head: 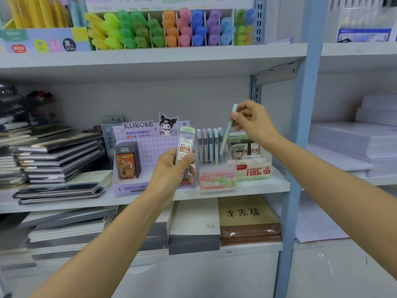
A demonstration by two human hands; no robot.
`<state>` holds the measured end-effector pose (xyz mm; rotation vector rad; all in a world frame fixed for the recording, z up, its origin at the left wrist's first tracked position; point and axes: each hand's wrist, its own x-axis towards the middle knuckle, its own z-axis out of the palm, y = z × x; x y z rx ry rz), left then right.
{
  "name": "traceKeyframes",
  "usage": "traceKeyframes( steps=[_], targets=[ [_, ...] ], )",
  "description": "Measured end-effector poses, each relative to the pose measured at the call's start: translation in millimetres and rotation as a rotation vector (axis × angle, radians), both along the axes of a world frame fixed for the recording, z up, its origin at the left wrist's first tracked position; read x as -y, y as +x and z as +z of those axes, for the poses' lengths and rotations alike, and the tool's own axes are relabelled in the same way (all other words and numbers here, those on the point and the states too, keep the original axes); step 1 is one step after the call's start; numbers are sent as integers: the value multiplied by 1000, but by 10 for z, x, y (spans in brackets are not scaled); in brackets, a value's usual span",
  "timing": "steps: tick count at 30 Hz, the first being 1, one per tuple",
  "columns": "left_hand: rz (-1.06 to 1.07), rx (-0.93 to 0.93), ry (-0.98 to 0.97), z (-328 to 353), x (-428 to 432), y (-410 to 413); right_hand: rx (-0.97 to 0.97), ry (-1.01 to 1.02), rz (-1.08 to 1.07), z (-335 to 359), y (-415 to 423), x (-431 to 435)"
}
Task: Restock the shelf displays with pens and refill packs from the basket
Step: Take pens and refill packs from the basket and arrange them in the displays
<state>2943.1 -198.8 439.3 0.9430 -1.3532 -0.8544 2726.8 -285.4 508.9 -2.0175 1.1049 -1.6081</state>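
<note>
Steeply slanted, pen (227, 131) top up-right, refill pack (186, 147) upright.

Both bare forearms reach forward and up from the lower corners, the left grip (171, 168) upright with fingers and thumb curled round a refill pack (186, 145), the right grip (252, 122) higher, wrist bent down, pinching a tilted pen (228, 130) between thumb and fingertips.

The left hand (171, 166) holds a refill pack (185, 150) upright before the purple display (137, 145). The right hand (251, 121) pinches a pale pen (228, 129), tilted, over the clear pen holder (217, 177) on the shelf (264, 186).
</note>
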Motion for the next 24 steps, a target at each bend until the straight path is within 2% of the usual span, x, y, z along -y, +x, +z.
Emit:
traceKeyframes(
  steps=[6,11,15,19,22,24],
  targets=[
    [-15,-19,0,-58,21,36,-189,-8,-84,-336,68,231],
    [-39,-29,5,-83,43,66,-381,-76,-145,-280,32,305],
    [-56,-50,1,-99,67,67,-362,-58,-112,-282,90,298],
    [-61,-61,16,-114,67,79,-348,-119,-190,-313,156,341],
    [-45,-75,26,-117,57,96,-416,-160,-302,-316,171,387],
    [-38,-72,27,-117,48,99,-484,-100,-351,-315,163,400]
  ],
)
